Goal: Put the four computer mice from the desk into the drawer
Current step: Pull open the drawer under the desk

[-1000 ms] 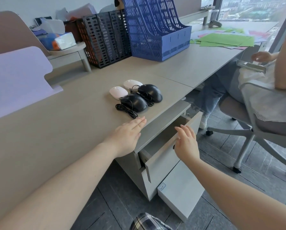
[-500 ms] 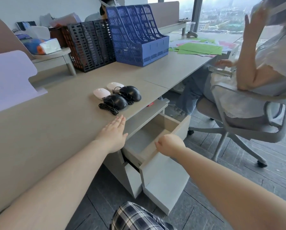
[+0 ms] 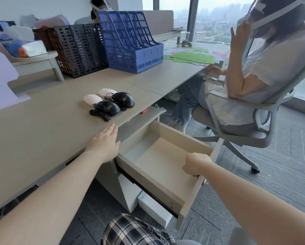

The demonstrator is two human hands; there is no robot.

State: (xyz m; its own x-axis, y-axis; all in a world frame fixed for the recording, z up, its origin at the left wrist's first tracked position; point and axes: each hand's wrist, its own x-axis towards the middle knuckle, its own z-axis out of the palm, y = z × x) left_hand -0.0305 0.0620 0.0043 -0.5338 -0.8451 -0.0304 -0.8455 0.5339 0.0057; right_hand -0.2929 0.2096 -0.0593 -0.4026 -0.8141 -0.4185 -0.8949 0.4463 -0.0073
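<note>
On the far left a lilac board (image 3: pixel 1 80) leans over the worktop (image 3: pixel 42 124), and behind it a small shelf carries a pack of tissues (image 3: pixel 34 48). Next along stand a black file rack (image 3: pixel 79 50) and a blue file rack (image 3: pixel 130 43), side by side at the back of the worktop.

The four mice sit in a tight cluster near the front edge. The two white ones lie behind: one white mouse (image 3: pixel 92 100) on the left, the second white mouse (image 3: pixel 107 92) just beside it. In front of them lie two black ones, the nearer black mouse (image 3: pixel 107 108) with its coiled cable (image 3: pixel 99 115) spilling toward the edge, and the farther black mouse (image 3: pixel 123 99) touching it on the right. All four are on the worktop; none is in the drawer.

The person's left hand (image 3: pixel 104 145) lies flat and open, palm down, fingers together, at the worktop's edge, a little short of the cable and holding nothing.

Below and to the right the drawer (image 3: pixel 148 175) is pulled well out. Its pale inside is bare. The right hand (image 3: pixel 196 164) is curled over the top of the drawer's front panel, gripping it.

Green paper sheets (image 3: pixel 192 58) are spread on the far end of the worktop. At the right another person (image 3: pixel 245 71) sits in a grey office chair (image 3: pixel 236 128), one hand raised.
</note>
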